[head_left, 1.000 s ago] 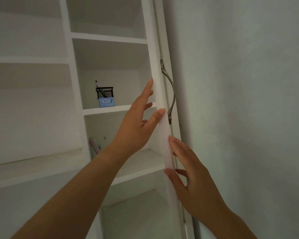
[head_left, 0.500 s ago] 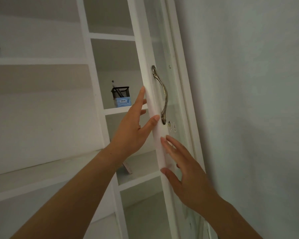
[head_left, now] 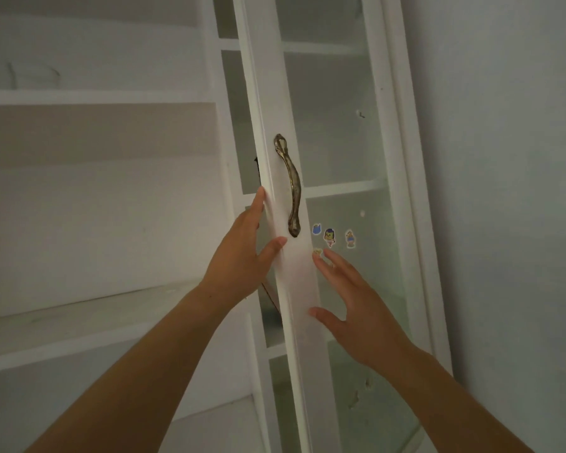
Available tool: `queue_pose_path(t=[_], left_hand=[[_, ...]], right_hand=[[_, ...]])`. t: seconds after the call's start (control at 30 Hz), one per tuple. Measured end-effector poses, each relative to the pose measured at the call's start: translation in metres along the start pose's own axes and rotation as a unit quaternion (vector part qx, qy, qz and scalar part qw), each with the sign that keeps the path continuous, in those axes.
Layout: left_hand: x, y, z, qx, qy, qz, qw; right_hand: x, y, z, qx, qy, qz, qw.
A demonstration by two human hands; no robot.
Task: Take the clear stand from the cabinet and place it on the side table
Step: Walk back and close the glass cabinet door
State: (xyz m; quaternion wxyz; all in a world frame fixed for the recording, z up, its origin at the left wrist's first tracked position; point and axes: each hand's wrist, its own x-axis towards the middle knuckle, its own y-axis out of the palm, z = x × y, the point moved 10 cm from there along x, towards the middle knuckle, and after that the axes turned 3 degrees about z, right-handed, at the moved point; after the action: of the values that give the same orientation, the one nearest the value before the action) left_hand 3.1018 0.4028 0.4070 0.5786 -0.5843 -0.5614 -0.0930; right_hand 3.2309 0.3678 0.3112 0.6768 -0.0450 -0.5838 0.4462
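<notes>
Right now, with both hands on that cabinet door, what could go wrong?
The left hand has fingers wrapped round the door's free edge, so they might get pinched against the cabinet frame if the door swings shut. The right hand lies flat, partly on the glass pane; hard pressure there could strain it. The handle goes unused, so grip seems weaker.

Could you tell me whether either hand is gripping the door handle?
No, the left hand holds the door's edge and the right hand lies flat below the handle.

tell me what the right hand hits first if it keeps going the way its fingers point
Most likely the glass pane of the cabinet door: the right hand is open, its fingers aimed up-left toward the stickers. Depth is unclear; the fingertips may already touch it.
</notes>
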Motion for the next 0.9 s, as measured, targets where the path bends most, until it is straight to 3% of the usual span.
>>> queue_pose_path(t=[0.5,0.67,0.9], left_hand=[[0.017,-0.008,0.052,0.108,-0.053,-0.05,0.991],[0.012,0.004,0.054,0.184,-0.018,-0.101,0.978],[-0.007,0.044,0.058,0.279,-0.037,-0.049,0.958]], right_hand=[[0.074,0.037,-0.02,-0.026,-0.103,0.025,0.994],[0.086,0.051,-0.032,-0.064,-0.12,0.026,0.99],[0.096,0.066,-0.041,-0.086,-0.13,0.021,0.987]])
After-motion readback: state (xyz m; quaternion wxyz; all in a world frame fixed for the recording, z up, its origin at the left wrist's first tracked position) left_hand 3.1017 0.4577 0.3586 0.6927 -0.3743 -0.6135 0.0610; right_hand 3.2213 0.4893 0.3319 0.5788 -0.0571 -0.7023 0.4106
